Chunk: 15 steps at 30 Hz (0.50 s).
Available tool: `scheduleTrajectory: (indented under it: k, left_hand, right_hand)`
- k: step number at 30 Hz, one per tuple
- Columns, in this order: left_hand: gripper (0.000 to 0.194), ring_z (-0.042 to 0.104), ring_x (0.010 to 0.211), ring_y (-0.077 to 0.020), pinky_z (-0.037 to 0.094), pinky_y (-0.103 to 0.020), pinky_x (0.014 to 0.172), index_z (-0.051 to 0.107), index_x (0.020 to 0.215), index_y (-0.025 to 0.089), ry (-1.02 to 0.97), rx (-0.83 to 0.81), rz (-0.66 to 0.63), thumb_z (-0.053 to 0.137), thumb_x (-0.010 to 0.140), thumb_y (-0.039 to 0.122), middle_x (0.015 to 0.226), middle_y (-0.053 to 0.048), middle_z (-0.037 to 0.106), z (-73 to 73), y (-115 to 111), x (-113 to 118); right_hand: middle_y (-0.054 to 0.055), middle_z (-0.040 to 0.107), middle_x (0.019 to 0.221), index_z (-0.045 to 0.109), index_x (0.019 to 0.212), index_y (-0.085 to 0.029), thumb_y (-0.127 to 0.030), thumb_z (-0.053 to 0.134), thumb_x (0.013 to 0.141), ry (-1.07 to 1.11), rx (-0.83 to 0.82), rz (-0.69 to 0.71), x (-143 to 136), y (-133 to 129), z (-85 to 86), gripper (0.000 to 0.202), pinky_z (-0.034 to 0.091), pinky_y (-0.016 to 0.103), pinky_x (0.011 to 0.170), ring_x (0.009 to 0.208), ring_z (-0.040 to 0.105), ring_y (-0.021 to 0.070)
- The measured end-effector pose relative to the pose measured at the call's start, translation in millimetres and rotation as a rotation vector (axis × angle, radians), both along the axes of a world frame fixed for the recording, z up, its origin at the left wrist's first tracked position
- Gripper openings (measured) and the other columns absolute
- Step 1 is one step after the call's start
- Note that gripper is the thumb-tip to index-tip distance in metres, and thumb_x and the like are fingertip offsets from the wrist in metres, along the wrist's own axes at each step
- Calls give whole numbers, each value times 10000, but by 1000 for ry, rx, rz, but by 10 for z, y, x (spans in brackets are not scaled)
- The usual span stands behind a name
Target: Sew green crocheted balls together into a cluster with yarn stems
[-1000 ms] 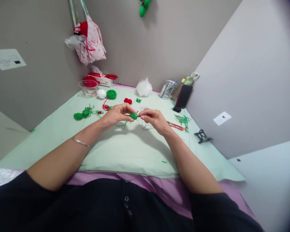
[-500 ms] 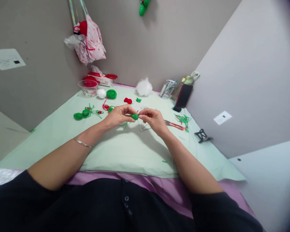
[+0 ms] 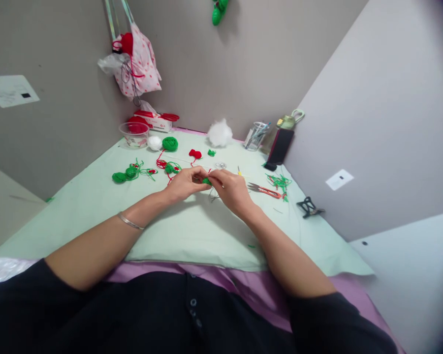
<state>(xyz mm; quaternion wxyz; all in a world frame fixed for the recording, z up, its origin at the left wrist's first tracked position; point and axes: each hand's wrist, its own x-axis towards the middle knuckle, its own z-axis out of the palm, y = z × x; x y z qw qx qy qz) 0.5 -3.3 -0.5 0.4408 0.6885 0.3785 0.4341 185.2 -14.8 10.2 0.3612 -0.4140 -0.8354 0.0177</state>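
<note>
My left hand (image 3: 186, 185) is closed around a small green crocheted piece (image 3: 206, 181), mostly covered by the fingers. My right hand (image 3: 232, 191) pinches at the right side of that same piece, its fingertips meeting those of my left. A short red strand (image 3: 209, 171) sticks up between the hands. Below them a thin dark loop (image 3: 214, 194) hangs, partly hidden by my right hand. Close to the right hand lie orange-handled thread snips (image 3: 268, 191).
Green crocheted balls (image 3: 125, 174) with loose yarn lie left. Behind are a green yarn ball (image 3: 170, 144), a white yarn ball (image 3: 154, 143), a red piece (image 3: 195, 154), white stuffing (image 3: 220, 133) and a pen cup (image 3: 256, 136). Yarn scraps (image 3: 279, 182) and a leaning phone (image 3: 281, 146) are right.
Both hands have drawn closer together and slightly lower. My right fingers have moved over the green piece and now cover more of it.
</note>
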Motion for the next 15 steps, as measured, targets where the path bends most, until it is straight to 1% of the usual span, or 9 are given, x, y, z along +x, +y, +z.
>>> scheduleTrajectory:
  k: [2, 3, 6, 8, 11, 12, 13, 15]
  left_hand:
    - [257, 578, 782, -155, 464, -309, 759, 659, 879, 178, 3, 42, 1, 769, 715, 343, 859, -22, 660, 32, -20, 10]
    - [250, 574, 780, -152, 461, -305, 756, 653, 894, 182, -2, 67, 4, 757, 727, 336, 864, -20, 654, 55, -31, 13]
    - [222, 571, 775, -148, 460, -303, 761, 630, 898, 187, -3, 128, 18, 731, 740, 305, 869, -16, 643, 117, -64, 15]
    - [195, 564, 759, -145, 456, -302, 745, 620, 876, 191, 22, 148, 25, 718, 737, 287, 855, -9, 630, 122, -71, 9]
    - [148, 540, 728, -148, 430, -297, 692, 596, 821, 202, 92, 159, 45, 698, 732, 263, 792, 8, 587, 61, -35, -21]
    - [142, 536, 726, -150, 421, -298, 683, 581, 801, 203, 116, 155, 49, 693, 732, 258, 778, 11, 576, 32, -12, -37]
    - [142, 535, 726, -153, 415, -300, 681, 570, 790, 204, 134, 143, 62, 688, 731, 255, 776, 11, 573, 5, 14, -55]
    - [154, 541, 745, -160, 416, -306, 700, 586, 833, 202, 157, 116, 102, 686, 729, 257, 799, 7, 576, -35, 67, -94]
  right_hand:
    - [68, 708, 959, 705, 877, -208, -237, 580, 960, 79, 31, 29, 32, 8, 48, 153, 442, 273, 646, 726, 601, 142]
    - [73, 706, 1002, 709, 888, -209, -256, 592, 958, 143, 22, 63, 52, 14, 73, 144, 457, 275, 645, 729, 603, 139]
    - [69, 703, 1023, 711, 922, -212, -310, 613, 952, 298, -70, 177, 103, 23, 130, 142, 498, 281, 628, 708, 610, 133]
    - [73, 705, 1004, 714, 899, -213, -327, 618, 948, 303, -59, 191, 104, -7, 149, 157, 508, 294, 632, 719, 618, 142]
    - [87, 709, 1017, 704, 862, -224, -356, 622, 946, 295, 11, 172, 44, -117, 182, 176, 520, 320, 681, 782, 637, 165]
    - [87, 711, 1027, 692, 876, -228, -382, 619, 949, 341, -13, 182, 19, -157, 202, 185, 522, 321, 672, 764, 638, 161]
    - [84, 714, 1029, 672, 900, -230, -417, 612, 953, 414, -81, 204, -1, -190, 228, 203, 520, 312, 639, 720, 635, 149]
    - [56, 722, 940, 604, 929, -234, -502, 594, 952, 577, -317, 278, -5, -216, 298, 269, 476, 273, 520, 593, 610, 120]
